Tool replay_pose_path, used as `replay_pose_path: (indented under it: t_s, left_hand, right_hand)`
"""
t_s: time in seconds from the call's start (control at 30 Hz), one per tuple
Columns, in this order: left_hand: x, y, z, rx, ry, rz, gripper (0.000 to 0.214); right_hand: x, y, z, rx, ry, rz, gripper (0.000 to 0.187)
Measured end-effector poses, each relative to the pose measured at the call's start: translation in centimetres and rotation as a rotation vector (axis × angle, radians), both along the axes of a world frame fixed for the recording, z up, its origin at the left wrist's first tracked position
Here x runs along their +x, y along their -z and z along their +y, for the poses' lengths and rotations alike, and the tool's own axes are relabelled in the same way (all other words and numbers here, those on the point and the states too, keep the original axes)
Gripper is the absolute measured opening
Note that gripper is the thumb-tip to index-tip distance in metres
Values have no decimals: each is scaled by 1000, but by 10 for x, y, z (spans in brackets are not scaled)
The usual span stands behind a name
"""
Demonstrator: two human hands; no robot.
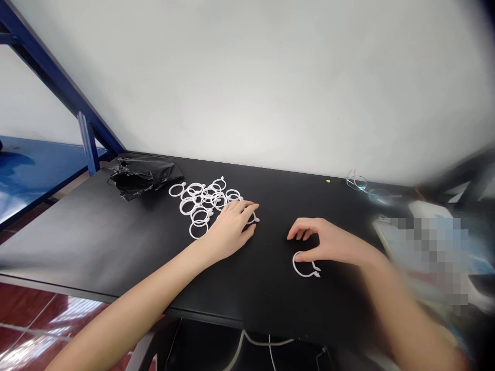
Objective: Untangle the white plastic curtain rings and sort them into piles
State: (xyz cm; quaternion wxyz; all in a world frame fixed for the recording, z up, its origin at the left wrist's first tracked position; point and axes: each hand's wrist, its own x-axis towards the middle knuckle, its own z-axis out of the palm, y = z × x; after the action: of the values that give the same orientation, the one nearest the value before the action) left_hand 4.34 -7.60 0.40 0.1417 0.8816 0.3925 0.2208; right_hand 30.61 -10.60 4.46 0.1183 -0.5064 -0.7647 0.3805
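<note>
Several thin white plastic rings with small tabs lie in a loose, overlapping heap left of centre on the black table. My left hand rests at the heap's right edge, thumb and fingers apart, partly covering a white ring beneath its fingertips. Whether the fingers touch that ring is hard to tell. Further right, my right hand hovers low with curved fingers and a wide gap to the thumb. A single white ring, with two tabs splayed at a gap, lies below it; the thumb overlaps its upper part.
A crumpled black plastic bag sits left of the heap. Eyeglasses lie at the back right, near a blurred pale pile. The black table meets a white wall; a blue metal frame stands left. Cables hang below the front edge.
</note>
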Motion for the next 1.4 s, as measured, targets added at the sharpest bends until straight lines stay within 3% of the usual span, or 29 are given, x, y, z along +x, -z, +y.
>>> replay_pose_path:
  t_s: [0.1,0.3,0.4,0.5,0.67,0.87,1.03,1.2,1.4]
  left_hand:
    - [0,-1,-1,29,-7,9,33]
    - [7,-13,-8,9,163,-147,27]
    - [9,-17,-13,-74,328,-121,32]
    - [11,-17,-15,-85,394,-94,26]
    - [12,-13,-13,2,264,-171,33]
    - [9,-15,-9,82,135,-256,33]
    - [7,-21,-13,-145,78,-240,36]
    - [10,-23,-18,-408,164,-294,31]
    - [13,-19,-21,-393,150,-430,26]
  right_hand:
    - [1,3,0,-5,-14,-28,4]
    - [-11,13,0,4,61,98,14]
    - [-23,15,-2,-34,145,206,16]
    - [-35,17,-6,-114,196,345,18]
    - [-43,18,-6,-101,330,574,25]
    - [-44,17,-7,-20,376,645,23]
    - [-54,21,-15,213,327,686,9]
    - [-63,31,-25,549,210,597,8]
    - [-68,37,-31,575,231,652,23]
